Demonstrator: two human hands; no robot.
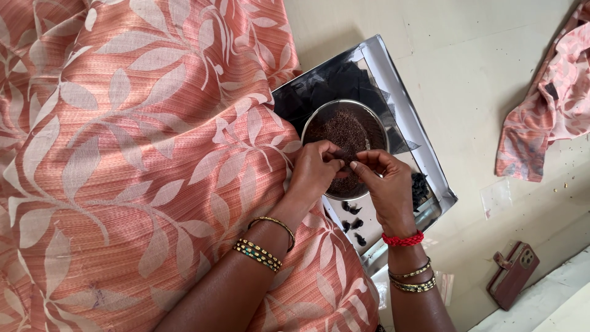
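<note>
Here, one round metal bowl of dark brown grains sits in one shallow tray, with about four small black pieces lying beside it. Left hand and right hand meet over the bowl, fingertips pinched nearly closed on something small and dark, perhaps a seed pod, mostly hidden.
</note>
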